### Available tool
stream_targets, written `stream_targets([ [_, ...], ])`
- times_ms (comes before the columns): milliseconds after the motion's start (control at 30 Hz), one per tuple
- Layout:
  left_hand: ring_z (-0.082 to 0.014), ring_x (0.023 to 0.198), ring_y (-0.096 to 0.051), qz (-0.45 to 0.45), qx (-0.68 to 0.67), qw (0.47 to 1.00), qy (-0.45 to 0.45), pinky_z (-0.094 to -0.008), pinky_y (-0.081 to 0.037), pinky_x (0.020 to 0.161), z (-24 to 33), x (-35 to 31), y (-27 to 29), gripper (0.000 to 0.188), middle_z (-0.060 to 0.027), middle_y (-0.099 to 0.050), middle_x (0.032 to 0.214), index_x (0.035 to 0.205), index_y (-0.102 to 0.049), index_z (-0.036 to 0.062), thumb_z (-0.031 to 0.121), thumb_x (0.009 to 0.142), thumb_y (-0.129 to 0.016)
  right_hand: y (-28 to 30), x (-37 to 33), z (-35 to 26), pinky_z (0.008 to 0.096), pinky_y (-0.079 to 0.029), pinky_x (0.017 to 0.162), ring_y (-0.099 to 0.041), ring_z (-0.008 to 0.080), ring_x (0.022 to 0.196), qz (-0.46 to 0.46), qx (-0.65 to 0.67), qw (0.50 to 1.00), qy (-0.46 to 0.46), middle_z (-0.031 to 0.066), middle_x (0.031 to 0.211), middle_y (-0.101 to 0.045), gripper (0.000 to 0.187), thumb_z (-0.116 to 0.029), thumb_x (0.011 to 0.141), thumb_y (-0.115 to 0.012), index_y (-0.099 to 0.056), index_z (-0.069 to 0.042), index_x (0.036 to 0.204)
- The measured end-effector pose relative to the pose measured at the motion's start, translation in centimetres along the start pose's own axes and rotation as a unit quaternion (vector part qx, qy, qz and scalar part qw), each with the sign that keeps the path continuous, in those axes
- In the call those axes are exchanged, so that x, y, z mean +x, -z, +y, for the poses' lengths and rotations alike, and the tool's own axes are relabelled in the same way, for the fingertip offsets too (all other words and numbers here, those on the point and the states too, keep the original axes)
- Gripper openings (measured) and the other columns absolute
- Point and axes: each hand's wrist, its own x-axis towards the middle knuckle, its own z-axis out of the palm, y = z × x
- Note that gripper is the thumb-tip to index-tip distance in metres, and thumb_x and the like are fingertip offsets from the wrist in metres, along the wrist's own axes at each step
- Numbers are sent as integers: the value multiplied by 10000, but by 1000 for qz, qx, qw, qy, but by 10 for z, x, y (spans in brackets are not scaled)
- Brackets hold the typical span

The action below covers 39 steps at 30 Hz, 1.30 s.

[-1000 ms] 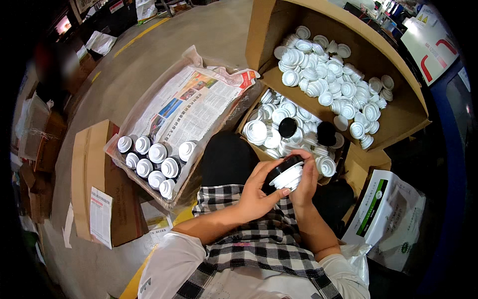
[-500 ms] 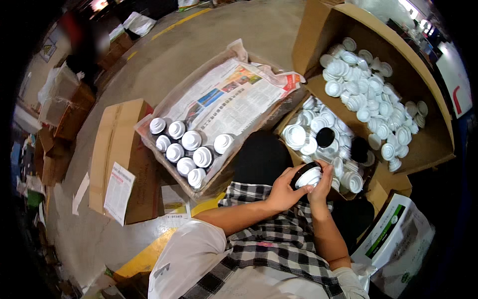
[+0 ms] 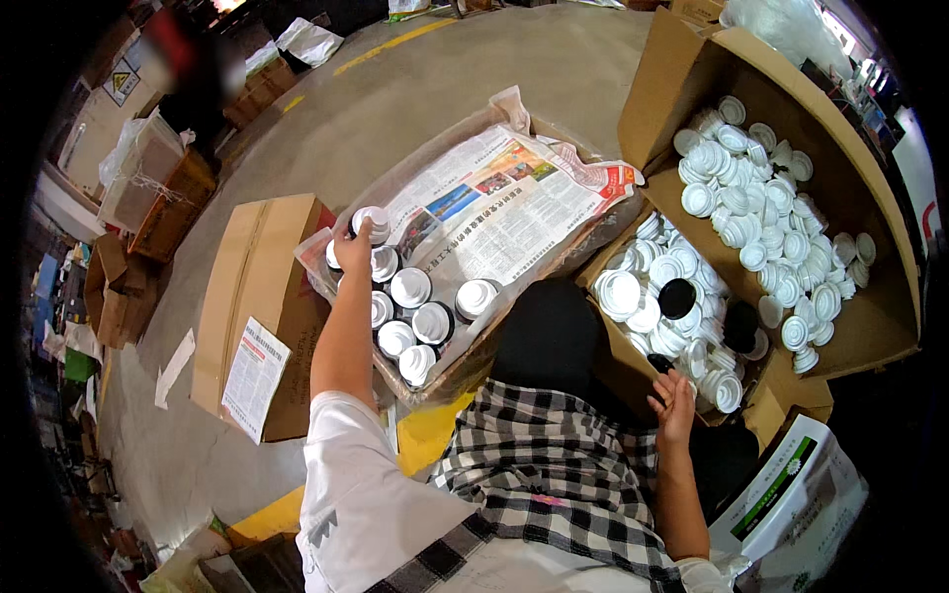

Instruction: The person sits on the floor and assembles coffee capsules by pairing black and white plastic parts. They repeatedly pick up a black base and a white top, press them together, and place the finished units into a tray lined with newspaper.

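At the tray's far left corner, my left hand (image 3: 353,249) is closed round a round white-and-black stepped lid (image 3: 372,221). Several similar lids (image 3: 410,287), white on top with dark sides, stand beside it on newspaper (image 3: 494,222) that lines the shallow tray (image 3: 450,381). My right hand (image 3: 675,407) is open, its fingers apart, at the near edge of a small carton (image 3: 618,348). That carton is full of white stepped pieces (image 3: 619,294), with black round pieces (image 3: 676,298) among them. A small black piece (image 3: 660,364) lies just beyond my right fingertips.
A large open carton (image 3: 781,59) of loose white pieces (image 3: 756,212) rises at the right. Left of the tray stands a closed cardboard box (image 3: 252,267) with a paper sheet (image 3: 257,376). A white printed box (image 3: 781,484) is at lower right.
Both hands were together before me on a white-and-black lid. My left hand has moved left with it to the tray's corner; my right hand has let go and opened near the small carton.
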Motion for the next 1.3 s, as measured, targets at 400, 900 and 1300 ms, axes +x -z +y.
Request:
stream_targets([
  [400, -372, 978, -572, -102, 339, 935, -5, -429, -447, 835, -34, 66, -12, 422, -216, -612, 1014, 1079, -590, 32, 343, 793, -586, 66, -10, 37, 315, -410, 749, -518, 147, 934, 90, -132, 986, -47, 9, 1038, -555, 411, -450, 877, -507, -522, -128, 1131],
  [900, -333, 956, -520, -12, 584, 789, -191, -444, -455, 771, -16, 36, 2, 361, -133, -558, 1069, 1146, -554, 123, 184, 791, -529, 98, 66, -47, 293, -461, 713, -583, 188, 816, 150, -379, 884, 230, 101, 861, -621, 285, -257, 862, -574, -593, 2, 982],
  [1300, -338, 1096, -453, -240, 106, 888, -377, -413, -332, 946, 102, -181, -30, 331, -187, -520, 1163, 1078, -538, 1, 30, 754, -598, 182, 252, -28, 418, -402, 936, -451, 333, 1148, 306, -453, 837, 17, 164, 1294, -427, 543, -357, 800, -596, -453, -78, 1243],
])
